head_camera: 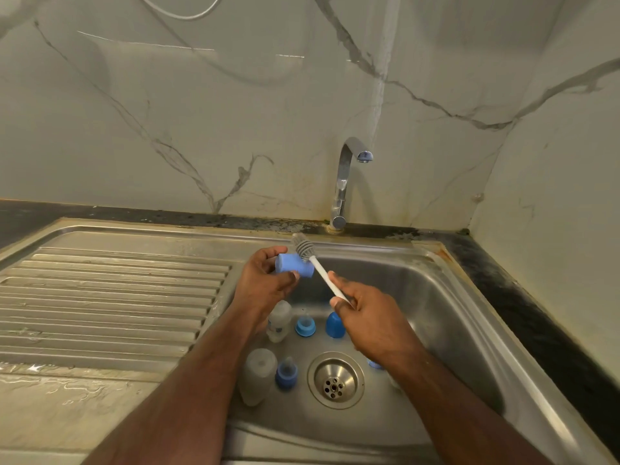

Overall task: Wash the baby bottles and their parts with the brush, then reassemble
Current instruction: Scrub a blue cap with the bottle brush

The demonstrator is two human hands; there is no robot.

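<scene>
My left hand (265, 280) grips a light blue bottle cap (291, 267) on its side above the sink basin (436, 297). Gripped in my right hand (365, 317) is the white handle of a bottle brush (303, 246), whose grey bristle head lies against the cap's upper right edge. On the basin floor lie two cloudy bottles (279, 322) (258, 374), two blue collars with teats (305, 325) (286, 372) and a darker blue cap (334, 325). Another blue part (375, 364) peeks out under my right wrist, mostly hidden.
A chrome tap (344, 182) stands behind the basin; no water runs from it. The drain (335, 380) sits in the basin's middle. A ribbed steel draining board (110, 297) stretches to the left, wet near its front. Marble-patterned walls close off the back and the right.
</scene>
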